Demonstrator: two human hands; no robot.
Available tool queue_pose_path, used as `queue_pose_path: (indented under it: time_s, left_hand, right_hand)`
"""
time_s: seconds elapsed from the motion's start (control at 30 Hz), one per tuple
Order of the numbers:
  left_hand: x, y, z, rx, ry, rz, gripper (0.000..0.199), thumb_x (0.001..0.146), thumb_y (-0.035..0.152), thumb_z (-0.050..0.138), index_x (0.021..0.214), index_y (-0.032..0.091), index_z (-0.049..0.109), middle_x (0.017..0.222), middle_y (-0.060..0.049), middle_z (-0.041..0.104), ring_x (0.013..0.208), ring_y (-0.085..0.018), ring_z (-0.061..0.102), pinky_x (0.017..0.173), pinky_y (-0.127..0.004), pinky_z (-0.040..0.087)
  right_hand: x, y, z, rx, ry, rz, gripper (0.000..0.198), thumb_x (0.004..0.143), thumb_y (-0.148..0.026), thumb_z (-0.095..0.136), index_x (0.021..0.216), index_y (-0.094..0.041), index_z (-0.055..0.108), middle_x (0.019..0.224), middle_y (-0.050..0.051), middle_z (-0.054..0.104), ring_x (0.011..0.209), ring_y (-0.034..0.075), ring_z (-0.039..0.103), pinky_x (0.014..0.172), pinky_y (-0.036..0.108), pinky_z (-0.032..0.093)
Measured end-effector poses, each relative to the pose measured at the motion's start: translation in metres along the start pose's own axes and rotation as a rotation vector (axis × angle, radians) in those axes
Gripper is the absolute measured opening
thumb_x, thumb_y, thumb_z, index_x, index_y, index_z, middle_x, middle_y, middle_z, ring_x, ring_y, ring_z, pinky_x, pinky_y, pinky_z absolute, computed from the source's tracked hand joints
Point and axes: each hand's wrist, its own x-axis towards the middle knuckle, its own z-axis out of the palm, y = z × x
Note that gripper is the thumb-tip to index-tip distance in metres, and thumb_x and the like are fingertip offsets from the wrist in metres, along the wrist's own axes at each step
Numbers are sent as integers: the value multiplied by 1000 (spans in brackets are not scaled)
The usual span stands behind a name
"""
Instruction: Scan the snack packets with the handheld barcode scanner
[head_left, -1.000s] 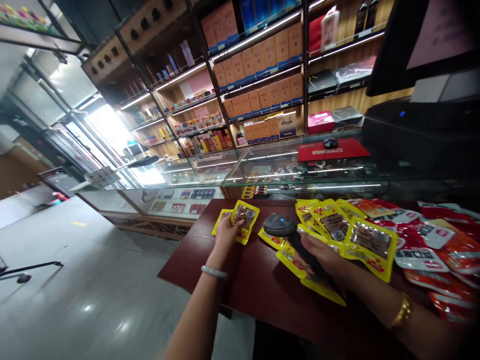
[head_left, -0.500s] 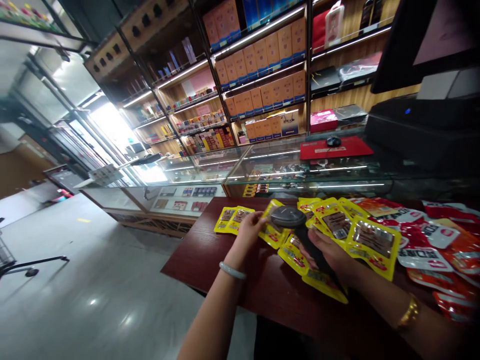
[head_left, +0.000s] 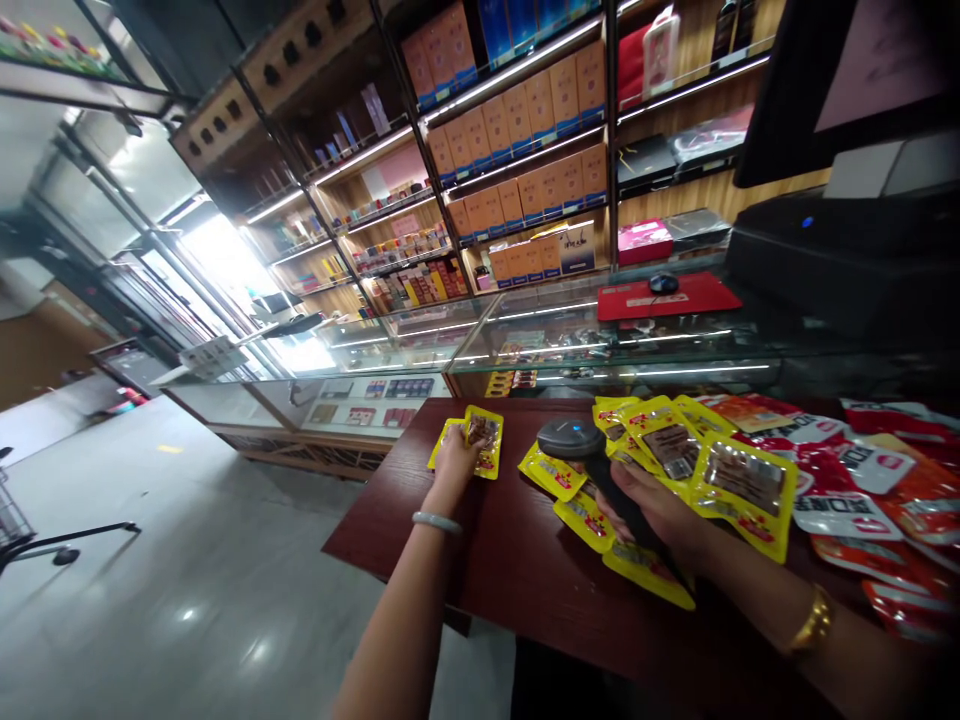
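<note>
My left hand (head_left: 456, 462) grips a yellow snack packet (head_left: 485, 440) at the left end of the dark red table (head_left: 517, 560). Other yellow packets lie under and beside that hand, partly hidden by it. In my right hand (head_left: 652, 505) is a black barcode scanner (head_left: 571, 438), held by its handle with the head pointing left and a small blue light showing on top. Beneath the scanner lie several yellow packets (head_left: 585, 518). A larger heap of yellow packets (head_left: 667, 445) spreads just beyond my right hand.
Red and orange packets (head_left: 862, 475) are piled at the table's right. Behind the table runs a glass display counter (head_left: 525, 330) bearing a mouse (head_left: 664, 284) on a red mat (head_left: 622, 304). A monitor (head_left: 787, 100) stands at upper right. Shelves of boxes (head_left: 540, 105) line the wall.
My left hand has moved left, from beside the scanner head to the packets at the table's left, carrying a yellow packet. My right hand and the scanner have stayed nearly still.
</note>
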Motion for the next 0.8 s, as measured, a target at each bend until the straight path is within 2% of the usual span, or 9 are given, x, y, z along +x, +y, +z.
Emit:
queue_pose_path:
  time_s: [0.07, 0.17, 0.3, 0.47, 0.63, 0.7, 0.8]
  left_hand:
    - [-7, -1, 7, -180, 27, 43, 26, 80, 37, 68, 95, 21, 55, 92, -3, 67, 86, -19, 63, 76, -28, 44]
    - [-23, 3, 10, -319, 45, 116, 26, 77, 37, 70, 88, 22, 51, 82, 2, 63, 78, -16, 60, 72, -26, 43]
    - [-39, 15, 2, -382, 26, 184, 23, 76, 32, 69, 85, 21, 51, 82, 2, 63, 77, -16, 60, 70, -27, 43]
    - [-47, 34, 2, -431, 18, 130, 25, 73, 28, 73, 83, 20, 52, 78, 1, 62, 72, -15, 58, 67, -27, 44]
    - [-49, 53, 33, -759, -178, 191, 27, 83, 41, 67, 95, 19, 56, 91, -3, 67, 80, -16, 64, 72, -28, 49]
    - [-41, 49, 37, -719, -152, 232, 29, 87, 44, 63, 102, 19, 59, 101, -7, 69, 91, -19, 66, 82, -31, 50]
    - [-20, 24, 23, -297, 55, 156, 35, 86, 42, 66, 113, 19, 61, 119, -13, 68, 115, -26, 61, 100, -38, 43]
  right_hand:
    - [-1, -1, 1, 5, 8, 0, 56, 75, -75, 67, 76, -22, 49, 56, -6, 54, 40, 8, 41, 44, 24, 36]
    - [-1, -1, 0, -1, 4, -5, 57, 75, -76, 66, 74, -22, 49, 56, -5, 54, 40, 9, 43, 44, 25, 37]
    - [0, 0, -1, -15, 1, -28, 58, 76, -77, 64, 72, -22, 49, 56, -5, 54, 40, 9, 44, 44, 25, 35]
    - [0, 3, -3, 15, 4, -31, 55, 79, -75, 63, 74, -22, 48, 56, -5, 54, 39, 8, 43, 43, 24, 35]
    - [1, 6, -5, 27, -11, -32, 54, 80, -72, 65, 75, -21, 48, 57, -5, 54, 40, 8, 43, 42, 23, 33]
    - [1, 6, -6, 22, -15, -35, 55, 80, -73, 63, 73, -21, 48, 57, -4, 54, 40, 8, 43, 42, 24, 33]
    - [1, 6, -6, 8, -28, -24, 56, 80, -74, 62, 72, -21, 47, 57, -4, 53, 40, 8, 44, 44, 25, 36]
